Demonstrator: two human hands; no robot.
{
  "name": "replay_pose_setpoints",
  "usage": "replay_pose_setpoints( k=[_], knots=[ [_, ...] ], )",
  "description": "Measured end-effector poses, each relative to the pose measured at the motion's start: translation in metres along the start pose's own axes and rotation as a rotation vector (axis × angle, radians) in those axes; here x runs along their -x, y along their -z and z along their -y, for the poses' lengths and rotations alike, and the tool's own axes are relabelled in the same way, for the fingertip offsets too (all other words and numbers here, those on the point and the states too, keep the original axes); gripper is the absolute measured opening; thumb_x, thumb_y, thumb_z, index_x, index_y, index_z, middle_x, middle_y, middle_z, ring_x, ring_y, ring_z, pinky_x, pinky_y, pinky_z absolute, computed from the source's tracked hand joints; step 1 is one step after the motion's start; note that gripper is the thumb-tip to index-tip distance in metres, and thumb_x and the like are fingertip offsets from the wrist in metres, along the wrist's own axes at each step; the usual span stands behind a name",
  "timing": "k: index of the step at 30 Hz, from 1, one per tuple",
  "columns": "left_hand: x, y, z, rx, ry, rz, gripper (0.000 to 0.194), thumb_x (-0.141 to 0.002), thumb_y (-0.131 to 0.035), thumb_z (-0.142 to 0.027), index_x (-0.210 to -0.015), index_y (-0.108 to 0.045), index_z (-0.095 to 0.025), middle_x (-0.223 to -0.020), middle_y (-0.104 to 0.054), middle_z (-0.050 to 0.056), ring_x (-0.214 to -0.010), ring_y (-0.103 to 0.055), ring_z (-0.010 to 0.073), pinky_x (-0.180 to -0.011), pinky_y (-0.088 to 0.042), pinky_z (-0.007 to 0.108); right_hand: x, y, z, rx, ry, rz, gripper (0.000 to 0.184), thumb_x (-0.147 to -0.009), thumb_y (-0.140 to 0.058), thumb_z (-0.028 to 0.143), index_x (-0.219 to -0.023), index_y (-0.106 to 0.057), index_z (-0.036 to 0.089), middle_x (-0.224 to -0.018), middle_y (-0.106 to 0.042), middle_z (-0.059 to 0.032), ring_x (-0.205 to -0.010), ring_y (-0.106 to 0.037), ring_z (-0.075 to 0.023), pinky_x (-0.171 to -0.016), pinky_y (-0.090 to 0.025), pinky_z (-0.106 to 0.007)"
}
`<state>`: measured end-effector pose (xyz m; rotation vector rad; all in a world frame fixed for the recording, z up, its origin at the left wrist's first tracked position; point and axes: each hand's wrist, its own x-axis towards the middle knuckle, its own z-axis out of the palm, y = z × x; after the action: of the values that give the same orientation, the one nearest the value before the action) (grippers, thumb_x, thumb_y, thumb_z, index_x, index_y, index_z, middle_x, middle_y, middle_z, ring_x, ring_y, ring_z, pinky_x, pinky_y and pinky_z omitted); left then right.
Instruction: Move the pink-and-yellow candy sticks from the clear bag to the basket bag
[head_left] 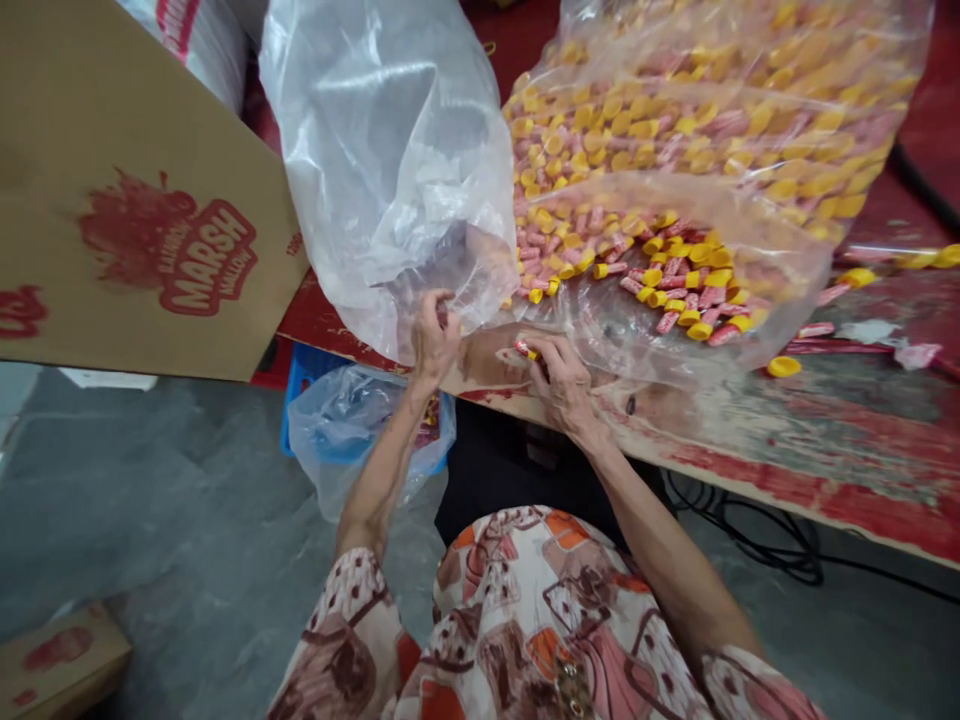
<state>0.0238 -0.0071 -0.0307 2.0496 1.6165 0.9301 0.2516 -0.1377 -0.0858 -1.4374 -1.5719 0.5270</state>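
Note:
My left hand (435, 338) is at the near edge of a large clear plastic bag (397, 150), its fingers curled together. What they hold, if anything, is hard to make out. Between the fingertips of my right hand (561, 382) is a small pink-red tube with a yellow cap (527, 350), just above the table's front edge. To the right lies a big open clear bag (787, 230), full of such tubes. A loose group of pink tubes with yellow caps (694, 285) shows at its mouth.
A cardboard carton (142, 120) with red print stands at left. Below the worn red table (847, 440) is a blue crate (300, 375) with a plastic liner. Black cables (780, 540) lie on the floor at right, another carton (64, 655) at lower left.

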Motion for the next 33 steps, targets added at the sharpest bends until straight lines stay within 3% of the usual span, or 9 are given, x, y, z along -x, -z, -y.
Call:
replay_pose_setpoints(
  k=[3, 6, 11, 13, 16, 21, 26, 30, 33],
  knots=[
    [-0.067, -0.01, 0.017, -0.109, 0.003, 0.001, 0.019, -0.111, -0.064, -0.013, -0.127, -0.066, -0.023, -0.133, -0.072, 0.013, -0.118, -0.069, 0.027, -0.112, -0.061, 0.048, 0.001, -0.001, 0.0, -0.022, 0.004, -0.029, 0.038, -0.11, -0.055, 0.015, -0.14, -0.076, 0.025, -0.138, -0.079, -0.015, -0.128, -0.077, -0.0318, -0.113, -0.065, -0.049],
    [-0.113, -0.033, 0.026, -0.202, 0.039, 0.087, 0.014, -0.111, -0.068, -0.007, -0.115, -0.063, -0.019, -0.13, -0.07, 0.012, -0.125, -0.066, 0.0278, -0.119, -0.056, 0.051, 0.001, -0.003, 0.002, -0.016, -0.01, -0.045, 0.038, -0.11, -0.055, 0.015, -0.139, -0.077, 0.027, -0.137, -0.08, -0.0141, -0.127, -0.078, -0.0314, -0.112, -0.066, -0.049],
    [-0.131, -0.05, 0.032, -0.337, 0.018, 0.163, 0.02, -0.118, -0.07, -0.013, -0.106, -0.056, -0.02, -0.122, -0.067, 0.01, -0.138, -0.061, 0.0285, -0.118, -0.054, 0.044, 0.005, -0.002, 0.006, -0.008, 0.001, -0.203, 0.032, -0.117, -0.053, 0.024, -0.138, -0.078, 0.028, -0.131, -0.081, -0.0132, -0.121, -0.08, -0.0305, -0.107, -0.069, -0.048],
    [-0.127, -0.042, 0.033, -0.282, -0.045, 0.179, 0.019, -0.124, -0.066, -0.026, -0.109, -0.057, -0.019, -0.124, -0.067, 0.009, -0.133, -0.061, 0.0249, -0.115, -0.054, 0.041, 0.007, -0.002, 0.006, 0.003, -0.006, -0.261, 0.03, -0.119, -0.054, 0.028, -0.137, -0.078, 0.028, -0.13, -0.081, -0.0141, -0.121, -0.079, -0.0312, -0.106, -0.069, -0.048],
    [-0.115, -0.021, 0.03, -0.144, -0.072, 0.193, 0.026, -0.125, -0.066, -0.043, -0.115, -0.062, -0.02, -0.122, -0.069, 0.006, -0.115, -0.062, 0.0203, -0.107, -0.055, 0.04, 0.004, -0.004, 0.002, -0.006, -0.05, -0.195, 0.029, -0.121, -0.052, 0.032, -0.131, -0.079, 0.027, -0.127, -0.081, -0.0148, -0.119, -0.078, -0.0326, -0.106, -0.067, -0.05],
    [-0.068, 0.012, 0.011, 0.056, -0.021, 0.155, 0.036, -0.116, -0.073, -0.062, -0.122, -0.068, -0.027, -0.111, -0.073, 0.003, -0.095, -0.064, 0.0212, -0.093, -0.057, 0.042, -0.012, 0.004, 0.006, -0.172, -0.156, -0.182, 0.029, -0.12, -0.059, 0.047, -0.121, -0.079, 0.027, -0.114, -0.08, -0.0113, -0.102, -0.076, -0.0296, -0.095, -0.066, -0.044],
    [-0.013, 0.018, -0.02, 0.057, -0.178, 0.389, 0.031, -0.112, -0.074, -0.051, -0.13, -0.074, -0.025, -0.117, -0.076, 0.006, -0.095, -0.067, 0.0205, -0.093, -0.059, 0.037, -0.022, 0.016, 0.024, -0.362, -0.208, -0.236, 0.036, -0.119, -0.061, 0.058, -0.125, -0.079, 0.028, -0.114, -0.079, -0.0088, -0.097, -0.075, -0.0267, -0.091, -0.067, -0.042],
    [0.008, 0.008, -0.035, -0.018, -0.311, 0.598, 0.024, -0.109, -0.074, -0.035, -0.131, -0.08, -0.026, -0.117, -0.075, 0.006, -0.1, -0.073, 0.0222, -0.094, -0.06, 0.033, -0.027, 0.017, 0.018, -0.282, -0.141, -0.051, 0.029, -0.117, -0.062, 0.047, -0.116, -0.081, 0.025, -0.114, -0.082, -0.0097, -0.101, -0.075, -0.027, -0.1, -0.065, -0.043],
    [0.012, -0.003, -0.035, -0.04, -0.309, 0.659, 0.024, -0.11, -0.075, -0.033, -0.132, -0.081, -0.026, -0.12, -0.076, 0.007, -0.107, -0.076, 0.0234, -0.1, -0.06, 0.034, -0.027, 0.019, 0.004, -0.27, -0.115, 0.085, 0.019, -0.114, -0.066, 0.036, -0.115, -0.082, 0.025, -0.11, -0.082, -0.0075, -0.101, -0.075, -0.0264, -0.103, -0.063, -0.043]
  ],
)
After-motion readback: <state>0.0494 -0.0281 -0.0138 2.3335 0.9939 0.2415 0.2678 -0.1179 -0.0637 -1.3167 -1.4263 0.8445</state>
